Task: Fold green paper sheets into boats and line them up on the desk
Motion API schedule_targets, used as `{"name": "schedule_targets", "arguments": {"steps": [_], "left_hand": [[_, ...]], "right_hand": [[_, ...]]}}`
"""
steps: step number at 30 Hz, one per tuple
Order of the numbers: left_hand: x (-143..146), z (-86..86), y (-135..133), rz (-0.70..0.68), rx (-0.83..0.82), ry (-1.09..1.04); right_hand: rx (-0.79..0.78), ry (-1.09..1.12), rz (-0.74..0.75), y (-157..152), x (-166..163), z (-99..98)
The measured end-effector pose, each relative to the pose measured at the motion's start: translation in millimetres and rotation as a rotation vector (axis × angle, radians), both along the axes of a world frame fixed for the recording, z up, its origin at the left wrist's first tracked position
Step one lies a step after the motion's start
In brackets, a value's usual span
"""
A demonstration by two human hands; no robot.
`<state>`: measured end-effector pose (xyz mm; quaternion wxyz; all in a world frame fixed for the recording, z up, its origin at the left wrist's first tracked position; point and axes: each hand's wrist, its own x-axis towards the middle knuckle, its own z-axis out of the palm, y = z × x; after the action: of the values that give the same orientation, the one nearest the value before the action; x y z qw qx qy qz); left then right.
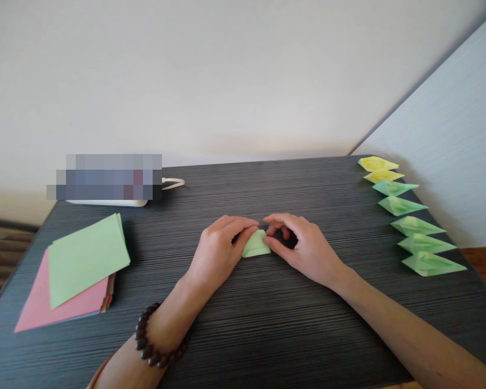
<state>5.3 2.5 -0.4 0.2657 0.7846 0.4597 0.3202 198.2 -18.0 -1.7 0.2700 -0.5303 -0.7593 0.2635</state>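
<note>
1) A bracelet of dark, round, glossy beads point(146, 346) circles the left wrist, above a black tabletop with fine ribbed grain point(227, 346)
2) The left hand point(222, 240) is nearly closed, thumb and fingertips drawn together on the left end of a small light green piece of folded paper point(256, 247)
3) The right hand point(308, 246) is half curled, its thumb touching the paper's right end and its index finger arched apart; whether it grips, I cannot tell
4) The folded paper lies mid-table between the hands, long axis running left to right, straight folded edge toward the wearer, narrower side pointing away
5) At left, flat light green paper sheets point(89, 259) lie askew on a pink paper sheet point(36, 308), with more coloured edges beneath
6) At right, five green folded paper boats point(403, 206) and, beyond them, two yellow folded paper boats point(378, 164) form a row, sharp tips pointing right
7) Far left sits a white, round-cornered object point(109, 203), mostly hidden by pixelation, any lettering unreadable; a looped white cable point(183, 182) lies beside it
8) Behind stands a smooth, pale wall point(243, 81)
</note>
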Motion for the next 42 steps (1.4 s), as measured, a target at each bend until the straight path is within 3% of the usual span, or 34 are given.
{"name": "schedule_targets", "arguments": {"steps": [4,8,13,17,23,33,42], "left_hand": [[-3,1.2,2,0.051,-0.138,-0.047],[-2,1.8,3,0.096,-0.341,-0.255],[4,4.3,-1,0.202,-0.316,-0.393],[6,4.9,-1,0.187,-0.387,-0.496],[6,6.0,1,0.122,-0.636,-0.539],[4,8.8,1,0.119,-0.639,-0.514],[5,9.9,0,0.117,-0.658,-0.54]], "right_hand": [[0.023,-0.034,-0.017,0,-3,-1.5],[0.009,-0.02,-0.03,0,-3,2.3],[-0.08,0.055,-0.028,-2,-3,13.0],[-0.156,0.094,-0.022,-2,0,15.8],[-0.259,0.208,-0.002,1,7,13.9],[-0.323,0.29,0.116,5,15,15.6],[-0.32,0.291,0.1,5,14,14.4]]}}
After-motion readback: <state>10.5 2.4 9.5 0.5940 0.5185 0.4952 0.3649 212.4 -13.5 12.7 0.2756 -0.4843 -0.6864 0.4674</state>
